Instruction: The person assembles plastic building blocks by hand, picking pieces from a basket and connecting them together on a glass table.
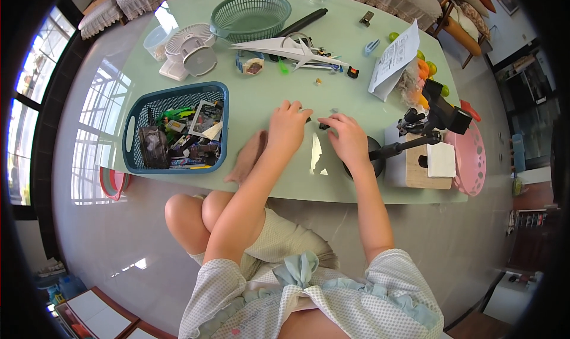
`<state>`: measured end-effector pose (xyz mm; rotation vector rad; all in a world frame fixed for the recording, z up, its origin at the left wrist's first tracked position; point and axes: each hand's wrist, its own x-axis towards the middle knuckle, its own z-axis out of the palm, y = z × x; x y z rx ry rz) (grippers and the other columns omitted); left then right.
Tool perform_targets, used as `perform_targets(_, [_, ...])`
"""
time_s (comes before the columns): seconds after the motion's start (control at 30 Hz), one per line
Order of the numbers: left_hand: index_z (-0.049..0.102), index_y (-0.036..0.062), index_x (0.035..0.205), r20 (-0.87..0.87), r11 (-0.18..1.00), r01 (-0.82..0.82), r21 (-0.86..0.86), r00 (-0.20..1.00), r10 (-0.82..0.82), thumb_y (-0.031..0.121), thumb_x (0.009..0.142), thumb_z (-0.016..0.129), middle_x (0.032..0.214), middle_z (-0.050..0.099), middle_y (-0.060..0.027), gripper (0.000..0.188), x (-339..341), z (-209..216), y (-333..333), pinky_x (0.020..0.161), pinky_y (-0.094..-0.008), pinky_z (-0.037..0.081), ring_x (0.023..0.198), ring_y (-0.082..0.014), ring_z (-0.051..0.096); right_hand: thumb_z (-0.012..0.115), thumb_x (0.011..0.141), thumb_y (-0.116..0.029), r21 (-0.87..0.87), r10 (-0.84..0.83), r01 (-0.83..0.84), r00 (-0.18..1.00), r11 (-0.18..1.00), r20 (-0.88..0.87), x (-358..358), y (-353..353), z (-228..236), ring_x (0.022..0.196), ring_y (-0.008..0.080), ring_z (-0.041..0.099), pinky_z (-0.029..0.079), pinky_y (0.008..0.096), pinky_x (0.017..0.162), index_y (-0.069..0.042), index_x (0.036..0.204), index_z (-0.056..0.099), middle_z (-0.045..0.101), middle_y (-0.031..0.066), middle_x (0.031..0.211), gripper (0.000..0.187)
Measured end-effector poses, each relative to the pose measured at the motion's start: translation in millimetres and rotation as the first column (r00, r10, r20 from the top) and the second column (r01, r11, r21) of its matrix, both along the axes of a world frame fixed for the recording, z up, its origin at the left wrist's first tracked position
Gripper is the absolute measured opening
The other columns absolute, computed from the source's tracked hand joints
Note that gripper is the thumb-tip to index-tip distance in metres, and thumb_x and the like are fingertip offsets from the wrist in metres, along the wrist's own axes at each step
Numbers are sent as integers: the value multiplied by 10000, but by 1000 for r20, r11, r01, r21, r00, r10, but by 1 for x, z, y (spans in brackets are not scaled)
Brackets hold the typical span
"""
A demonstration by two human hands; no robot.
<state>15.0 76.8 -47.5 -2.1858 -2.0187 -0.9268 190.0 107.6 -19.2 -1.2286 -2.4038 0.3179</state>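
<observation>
Both my hands are over the middle of the pale green table point(255, 110), close together. The fingers of my left hand point(288, 127) are curled, with a small dark piece point(308, 120) at their tips. My right hand point(349, 138) has its fingertips closed on a small black piece point(323, 126). What kind of pieces these are is too small to tell. Just beyond lies a small grey bit point(335, 109). Beside my left forearm rests a brown cloth point(249, 156). To the left, a blue basket point(222, 131) holds pens, a clear box and mixed small items.
At the back stand a green basket point(217, 18), a white fan point(191, 39), a watch point(250, 64) and a white paper plane point(297, 49). On the right are a folded sheet point(395, 62), fruit point(431, 68), a black phone stand point(409, 146), a tissue box point(414, 169) and a pink basket point(475, 161).
</observation>
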Motion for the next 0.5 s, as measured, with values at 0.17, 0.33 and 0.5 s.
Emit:
perform_targets(0.17, [731,182,963,-81,1000,-3,23,997,5,21,720,652,931,630,-1,302,-3,-7,5,720,-353,483,879,-226,576,672,763,-46,-27,-17,18,998,999,53,0,3,-2,914,227,615,522,353,761,-203,1069,713,638,24,974,346])
perform_targets(0.33, [718,180,908,-111,1000,-18,-3,994,18,69,706,701,902,617,10,231,-4,-7,8,717,-352,478,871,-212,574,685,775,-74,-55,-14,16,999,998,40,-1,4,-1,854,210,621,518,346,721,-174,1002,700,610,13,882,249])
perform_targets(0.5, [680,157,855,-100,999,-31,-12,995,30,100,679,740,883,608,8,195,-5,-2,7,706,-352,470,868,-207,575,708,778,-108,-139,-20,31,997,990,81,-2,6,3,834,214,626,518,345,705,-130,953,661,612,17,870,183])
